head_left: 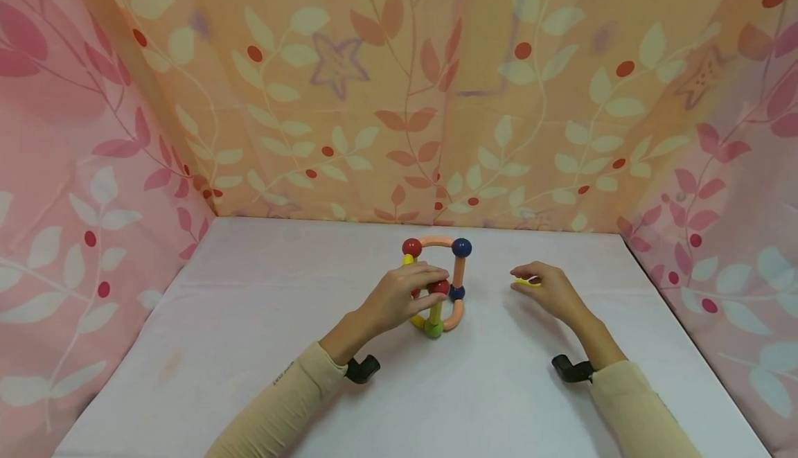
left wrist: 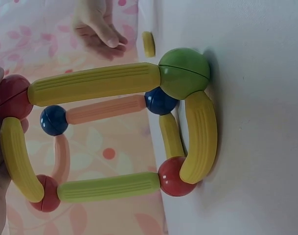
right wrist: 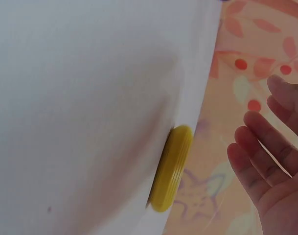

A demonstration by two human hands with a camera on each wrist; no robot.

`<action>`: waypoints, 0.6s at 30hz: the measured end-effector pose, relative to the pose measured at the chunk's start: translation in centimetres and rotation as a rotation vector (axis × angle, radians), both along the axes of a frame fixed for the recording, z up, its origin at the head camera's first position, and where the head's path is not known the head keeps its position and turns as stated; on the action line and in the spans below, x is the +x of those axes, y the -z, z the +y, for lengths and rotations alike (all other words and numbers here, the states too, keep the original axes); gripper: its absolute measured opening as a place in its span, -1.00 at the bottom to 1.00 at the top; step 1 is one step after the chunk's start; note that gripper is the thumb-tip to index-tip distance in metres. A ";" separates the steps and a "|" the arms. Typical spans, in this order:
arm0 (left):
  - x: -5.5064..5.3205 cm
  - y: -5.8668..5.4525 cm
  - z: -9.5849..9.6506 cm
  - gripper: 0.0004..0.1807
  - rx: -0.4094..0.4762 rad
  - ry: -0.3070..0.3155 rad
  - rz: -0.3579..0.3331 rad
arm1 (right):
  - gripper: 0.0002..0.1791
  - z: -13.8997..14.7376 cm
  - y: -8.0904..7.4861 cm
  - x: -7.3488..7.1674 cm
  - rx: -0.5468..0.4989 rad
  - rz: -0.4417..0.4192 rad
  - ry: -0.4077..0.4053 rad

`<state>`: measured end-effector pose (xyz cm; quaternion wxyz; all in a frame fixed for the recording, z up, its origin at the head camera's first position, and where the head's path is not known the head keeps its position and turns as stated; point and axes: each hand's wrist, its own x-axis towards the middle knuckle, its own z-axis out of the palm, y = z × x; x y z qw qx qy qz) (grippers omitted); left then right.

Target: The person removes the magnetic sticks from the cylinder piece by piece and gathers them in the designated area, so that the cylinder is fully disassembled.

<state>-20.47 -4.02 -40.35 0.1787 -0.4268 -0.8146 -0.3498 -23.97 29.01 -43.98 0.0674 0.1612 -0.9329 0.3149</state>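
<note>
1. Yellow plastic-looking and ridged, the loose rod lies flat on the white tabletop, right of the ball-and-rod frame and directly below the fingertips of the right hand.
2. Its long axis runs roughly left to right, close to parallel with the tabletop's far edge, one end facing the frame. Whether it bends slightly is hard to tell.
3. Right is much the nearer hand. Its fingers are relaxed and spread from the thumb, grasping nothing; both wrist views show a gap between them and the rod. That small drop, with the rod's length lying crosswise below, looks like the relation that matters most for a pinch.
4. Well apart on the other side, the left hand grips the held red ball at a top corner of the frame, thumb on the near side and fingers over it.
5. Upright on the tabletop, the frame rests partly on its green ball. No rod shows between the held red ball and the upper blue ball; that side faces the right hand.
6. Bare tabletop separates rod and frame, so sideways room seems ample. The right edge is well away from the rod, and the patterned curtain rises beyond the far edge, apart from both hands.
</note>
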 end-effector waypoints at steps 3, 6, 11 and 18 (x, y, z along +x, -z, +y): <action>0.0 0.0 0.0 -0.60 0.008 0.003 0.013 | -0.68 -1.0 -0.4 0.5 -0.037 -0.027 -0.015; 0.0 0.0 -0.1 -0.60 0.010 0.003 0.012 | -0.67 -2.0 -0.7 0.8 -0.069 -0.039 -0.036; 0.1 0.0 -0.3 -0.59 0.008 -0.016 -0.019 | -0.67 -3.7 -1.3 1.4 -0.130 -0.020 -0.089; 0.3 -0.3 -0.6 -0.58 0.023 -0.043 -0.023 | -0.67 -6.1 -2.2 2.4 -0.224 -0.032 -0.182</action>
